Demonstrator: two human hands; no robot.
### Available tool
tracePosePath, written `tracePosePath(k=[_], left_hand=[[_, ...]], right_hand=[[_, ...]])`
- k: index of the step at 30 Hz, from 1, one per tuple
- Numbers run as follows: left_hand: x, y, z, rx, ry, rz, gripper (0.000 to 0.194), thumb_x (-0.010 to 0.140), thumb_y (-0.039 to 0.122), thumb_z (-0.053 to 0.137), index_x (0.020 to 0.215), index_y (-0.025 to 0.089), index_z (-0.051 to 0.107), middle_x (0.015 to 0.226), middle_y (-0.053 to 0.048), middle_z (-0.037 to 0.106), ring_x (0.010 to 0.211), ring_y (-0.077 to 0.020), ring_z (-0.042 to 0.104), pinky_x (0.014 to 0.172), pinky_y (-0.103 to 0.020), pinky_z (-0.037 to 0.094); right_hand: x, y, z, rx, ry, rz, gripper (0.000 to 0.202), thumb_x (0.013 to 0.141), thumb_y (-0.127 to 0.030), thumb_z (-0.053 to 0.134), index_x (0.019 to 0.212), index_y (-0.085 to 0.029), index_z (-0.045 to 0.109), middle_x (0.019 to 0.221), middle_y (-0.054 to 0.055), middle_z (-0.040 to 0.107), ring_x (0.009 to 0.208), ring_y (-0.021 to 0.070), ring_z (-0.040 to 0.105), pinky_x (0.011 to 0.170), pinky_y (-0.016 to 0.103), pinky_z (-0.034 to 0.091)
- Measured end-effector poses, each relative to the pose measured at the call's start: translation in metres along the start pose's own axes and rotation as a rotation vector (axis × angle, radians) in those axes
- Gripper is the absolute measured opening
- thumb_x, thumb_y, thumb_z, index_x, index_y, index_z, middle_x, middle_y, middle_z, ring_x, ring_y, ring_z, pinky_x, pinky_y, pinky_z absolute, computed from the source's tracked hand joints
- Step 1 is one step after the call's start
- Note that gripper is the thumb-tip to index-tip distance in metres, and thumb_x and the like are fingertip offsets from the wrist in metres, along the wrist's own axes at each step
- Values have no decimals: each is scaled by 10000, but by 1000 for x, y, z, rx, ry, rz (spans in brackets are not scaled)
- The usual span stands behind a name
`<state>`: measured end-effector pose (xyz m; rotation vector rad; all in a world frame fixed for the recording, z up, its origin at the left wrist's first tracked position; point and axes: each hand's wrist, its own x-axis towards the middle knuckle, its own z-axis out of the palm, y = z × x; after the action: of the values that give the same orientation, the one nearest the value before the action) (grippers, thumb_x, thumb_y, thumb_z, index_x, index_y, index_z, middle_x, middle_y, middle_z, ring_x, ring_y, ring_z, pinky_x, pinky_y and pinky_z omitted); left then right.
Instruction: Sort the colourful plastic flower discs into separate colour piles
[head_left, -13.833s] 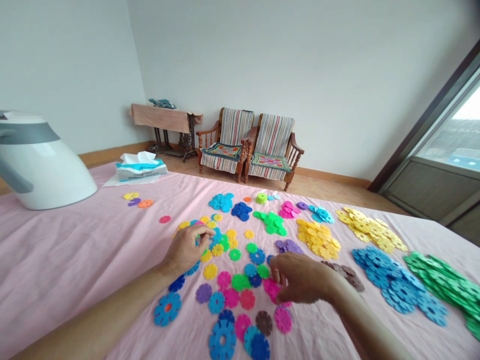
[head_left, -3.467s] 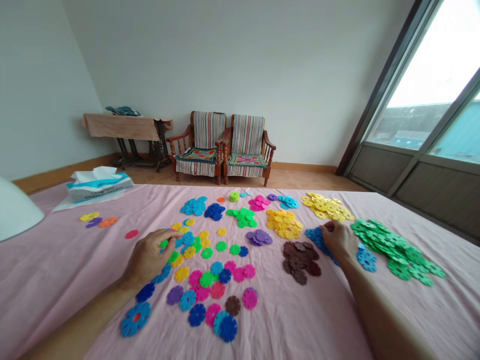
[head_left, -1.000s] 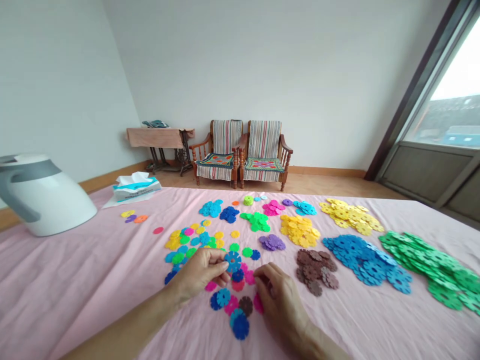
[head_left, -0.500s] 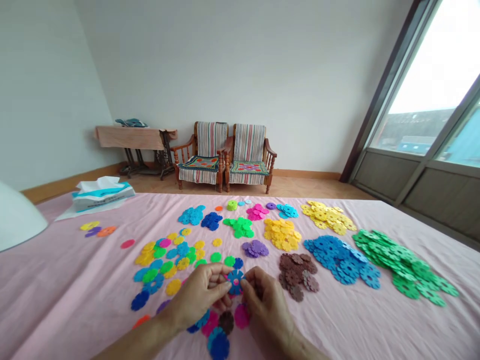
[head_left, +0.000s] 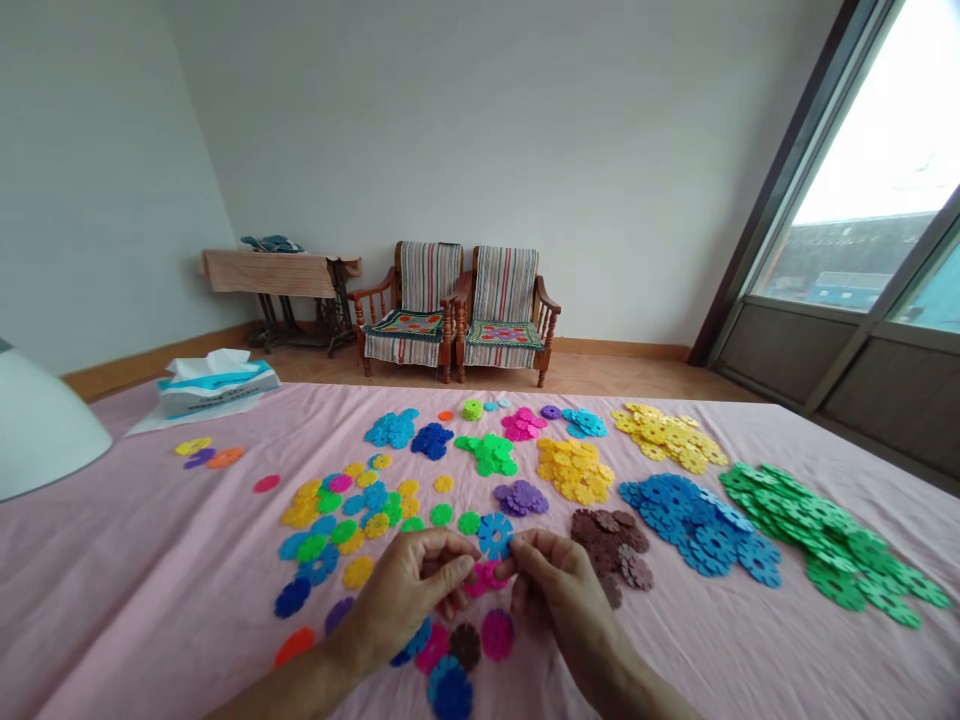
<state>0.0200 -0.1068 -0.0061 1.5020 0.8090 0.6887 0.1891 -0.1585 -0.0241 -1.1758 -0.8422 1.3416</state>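
Between my hands is a blue notched plastic disc (head_left: 496, 537), standing nearly upright with its face toward me. My right hand (head_left: 559, 580) pinches its right edge between thumb and index finger. My left hand (head_left: 420, 585) is closed, its thumb and fingertips at the disc's lower left edge. Just below, pink discs (head_left: 487, 577) show between the fingers; whether they touch the hands I cannot tell. Nearer me lie a magenta disc (head_left: 497, 635), a brown disc (head_left: 465, 646) and dark blue discs (head_left: 454, 692).
Mixed loose discs (head_left: 358, 573) spread left of my hands. Sorted piles stand to the right: brown (head_left: 611, 540), blue (head_left: 697, 525), green (head_left: 825, 535) and yellow (head_left: 576, 470). A tissue box (head_left: 217, 385) and a white rounded object (head_left: 45, 430) are at left on the pink cloth (head_left: 150, 560).
The blue disc has moved up and away from me, and more of its face shows between my fingertips. My view has shifted slightly left.
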Motion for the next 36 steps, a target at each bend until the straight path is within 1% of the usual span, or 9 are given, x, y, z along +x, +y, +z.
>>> tracePosePath(k=[7,11,13,16,19,24,31,33,36], left_hand=[[-2,3,0,7,-32,28,309,788,411,613,691,119,581,532,1,604,450,-88,554,450,-173,435],[-3,4,-1,213,17,142,268,851,345,542,702,128,595,541,-4,611,455,-92,567,445,-170,448],[-7,3,-5,472,116,384,191,864,268,530,765,139,631,605,-19,650,523,-110,610,501,-185,483],[-16,1,-15,912,195,889,171,846,134,538,968,164,654,816,-51,711,739,-154,668,693,-237,527],[-24,1,-23,1163,127,1096,328,842,88,524,1158,157,583,968,-76,706,893,-183,659,824,-283,515],[-22,2,-22,1133,194,1013,287,851,94,518,1115,175,598,932,-57,708,854,-158,658,801,-258,515],[-12,-7,-15,1001,238,850,216,842,123,537,1016,196,642,887,-33,718,806,-144,667,768,-229,522],[-9,-11,-13,948,246,775,189,837,130,539,975,195,652,851,-28,721,780,-136,671,754,-209,526],[-5,-15,-11,879,260,695,183,833,128,533,947,198,657,814,-23,721,741,-124,674,721,-183,529]], right_hand=[[-6,0,7,53,-80,5,433,698,-544,664,658,-121,587,407,-19,541,292,37,393,325,151,229],[-7,1,8,90,-100,4,422,734,-529,644,678,-114,588,431,-13,553,303,47,433,318,146,238],[-7,1,9,159,-101,4,423,741,-532,635,703,-113,586,492,1,585,333,58,472,323,150,265],[-7,2,9,210,-139,33,415,744,-517,640,705,-108,581,513,10,589,359,65,492,336,155,281],[-7,2,8,198,-200,46,351,721,-444,697,715,-112,582,492,-12,563,375,58,478,375,160,307],[-6,4,7,229,-207,-6,340,646,-383,774,789,-126,603,631,2,620,482,63,528,451,168,361],[-2,-10,0,34,-86,-91,349,632,-422,754,732,-142,572,562,0,615,474,83,530,466,186,348],[7,-23,-14,-73,-9,-140,325,649,-424,729,719,-150,571,562,-4,610,463,79,511,461,192,344],[34,-48,-50,-316,254,-169,277,697,-426,667,733,-161,593,592,-19,605,420,62,449,434,203,325]])
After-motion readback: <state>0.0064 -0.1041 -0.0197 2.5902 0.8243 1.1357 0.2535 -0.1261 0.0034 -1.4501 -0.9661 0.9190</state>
